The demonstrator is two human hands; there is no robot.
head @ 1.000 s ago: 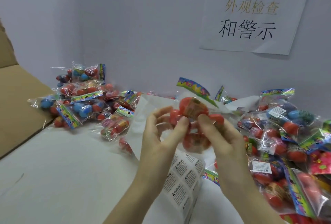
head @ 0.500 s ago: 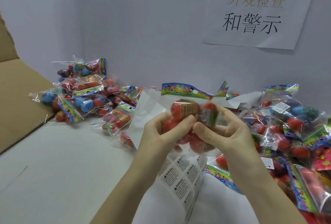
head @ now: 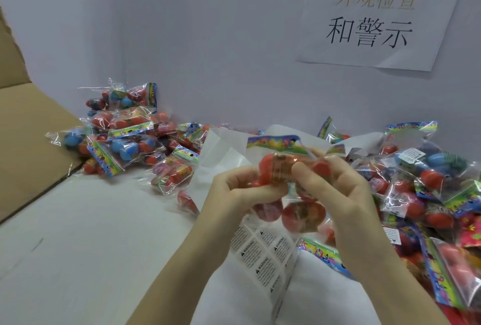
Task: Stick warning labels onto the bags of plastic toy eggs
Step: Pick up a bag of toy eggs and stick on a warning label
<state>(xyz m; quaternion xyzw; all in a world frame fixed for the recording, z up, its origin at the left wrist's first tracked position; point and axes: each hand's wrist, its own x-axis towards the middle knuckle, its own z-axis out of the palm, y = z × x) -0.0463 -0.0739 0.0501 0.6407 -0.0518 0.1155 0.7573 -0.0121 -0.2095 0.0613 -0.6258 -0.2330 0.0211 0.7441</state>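
Observation:
I hold one clear bag of red toy eggs (head: 278,168) with a colourful header card in the middle of the view. My left hand (head: 239,194) grips its left side with curled fingers. From the right, my right hand (head: 335,189) holds it, the thumb pressing on the top egg. Below the hands hangs a sheet of white warning labels (head: 263,252). I cannot tell whether a label is on the held bag.
A pile of egg bags (head: 125,142) lies at the back left, another pile (head: 426,189) at the right, some bearing white labels. A cardboard box flap (head: 28,137) borders the left. White backing paper (head: 223,158) lies behind the hands. A paper sign (head: 374,17) hangs on the wall.
The bag has turned in my hands, its header card swinging from tilted to level on top. My right thumb has moved up onto the top egg.

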